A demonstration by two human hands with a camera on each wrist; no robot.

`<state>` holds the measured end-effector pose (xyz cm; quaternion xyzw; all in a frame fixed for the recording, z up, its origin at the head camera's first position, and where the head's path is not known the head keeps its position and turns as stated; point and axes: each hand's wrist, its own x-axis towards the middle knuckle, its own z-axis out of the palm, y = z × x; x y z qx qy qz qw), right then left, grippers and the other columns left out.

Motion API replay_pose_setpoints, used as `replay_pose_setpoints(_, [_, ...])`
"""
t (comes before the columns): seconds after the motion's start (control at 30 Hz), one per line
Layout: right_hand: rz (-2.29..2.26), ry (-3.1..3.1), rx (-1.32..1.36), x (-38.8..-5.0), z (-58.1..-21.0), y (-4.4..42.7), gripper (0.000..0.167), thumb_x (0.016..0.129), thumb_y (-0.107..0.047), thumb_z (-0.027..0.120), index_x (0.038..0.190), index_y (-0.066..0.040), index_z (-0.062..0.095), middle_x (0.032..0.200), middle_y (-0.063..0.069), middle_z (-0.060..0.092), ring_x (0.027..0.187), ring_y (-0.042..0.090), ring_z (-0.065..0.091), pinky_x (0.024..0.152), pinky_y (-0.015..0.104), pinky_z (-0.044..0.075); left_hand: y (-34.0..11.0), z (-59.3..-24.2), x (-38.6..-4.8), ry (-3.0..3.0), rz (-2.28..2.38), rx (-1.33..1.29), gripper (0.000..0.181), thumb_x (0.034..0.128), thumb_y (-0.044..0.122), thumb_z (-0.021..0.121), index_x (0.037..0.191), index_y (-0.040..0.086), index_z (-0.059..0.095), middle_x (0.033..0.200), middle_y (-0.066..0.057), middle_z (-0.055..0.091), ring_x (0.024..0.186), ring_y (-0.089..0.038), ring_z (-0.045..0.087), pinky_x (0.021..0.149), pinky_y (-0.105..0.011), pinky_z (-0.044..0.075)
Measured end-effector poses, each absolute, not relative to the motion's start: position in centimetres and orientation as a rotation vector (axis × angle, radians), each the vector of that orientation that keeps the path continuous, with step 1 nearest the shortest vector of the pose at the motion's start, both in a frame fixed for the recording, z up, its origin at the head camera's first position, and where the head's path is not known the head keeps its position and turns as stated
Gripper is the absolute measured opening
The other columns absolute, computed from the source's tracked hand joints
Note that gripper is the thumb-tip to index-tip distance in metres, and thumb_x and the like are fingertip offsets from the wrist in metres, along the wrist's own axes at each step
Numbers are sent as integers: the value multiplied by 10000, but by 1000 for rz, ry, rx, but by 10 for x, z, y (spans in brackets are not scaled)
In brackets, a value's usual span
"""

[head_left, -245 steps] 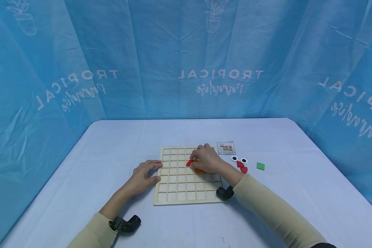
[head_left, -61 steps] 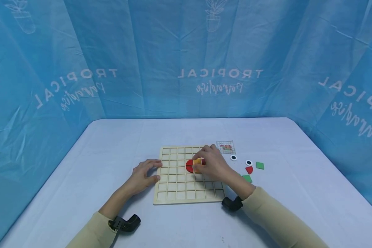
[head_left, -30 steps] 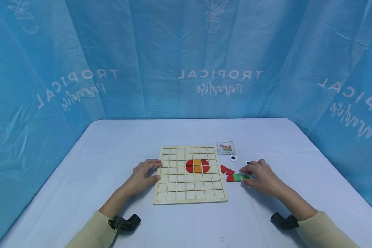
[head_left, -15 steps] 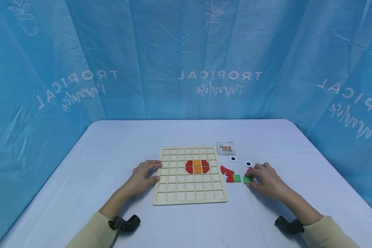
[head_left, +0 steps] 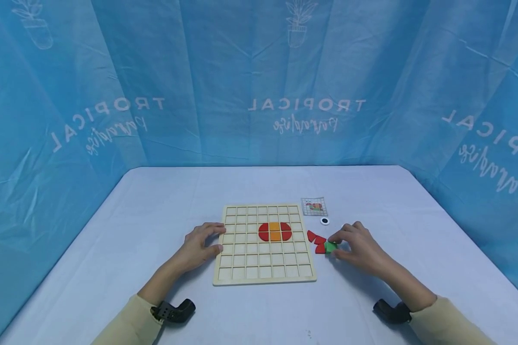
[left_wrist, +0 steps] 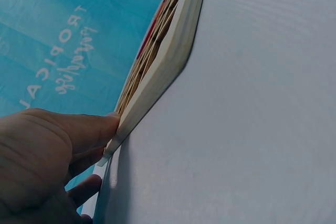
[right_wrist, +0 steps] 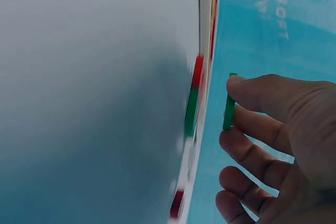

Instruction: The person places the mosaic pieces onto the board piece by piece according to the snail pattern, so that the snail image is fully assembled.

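Note:
A light wooden grid board (head_left: 265, 282) lies on the white table. Set in it are two orange squares (head_left: 275, 235) with red rounded pieces (head_left: 264, 232) on either side. My left hand (head_left: 198, 247) rests at the board's left edge, thumb and fingertips touching it. Right of the board, my right hand (head_left: 362, 249) pinches a small green square tile (right_wrist: 229, 103) between thumb and fingers, raised off the table. Another green tile (right_wrist: 191, 111) lies on the table beneath, partly hidden in the head view, beside several red pieces (head_left: 320, 239).
A small printed pattern card (head_left: 314, 206) lies beyond the board's top right corner. Close to it is a round eye piece (head_left: 324, 221). My right hand mostly covers a second white piece (head_left: 343, 226). A blue curtain (head_left: 259, 134) hangs behind the table.
My right hand left the board, where the red and orange shape now shows whole. It reached the loose pieces, picked up a green tile and moved slightly left. My left hand stayed put.

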<state>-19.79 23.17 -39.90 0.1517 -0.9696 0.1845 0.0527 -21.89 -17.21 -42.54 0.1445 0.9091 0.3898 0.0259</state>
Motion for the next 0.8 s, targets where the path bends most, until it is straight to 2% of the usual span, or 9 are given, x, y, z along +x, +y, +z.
replay_pose_setpoints(0.3, [659,-2892,629,-201,-395,187,269,747,-238,783,1006,-201,721,945,-63,629,908,123,407,685,253,371,-171,-424,-218,2805,1201,447,438,865,152,655,1284,80,550,1444,-90,430,1387,-373,271,1121,-601,71])
replay_pose_setpoints(0.8, [671,-2905,711,-219,-403,132,234,764,-233,761,994,-205,735,960,-63,630,894,119,405,757,299,360,-172,-424,-218,2808,1219,476,433,863,130,651,1280,71,552,1433,-95,441,1380,-377,278,1108,-616,71])
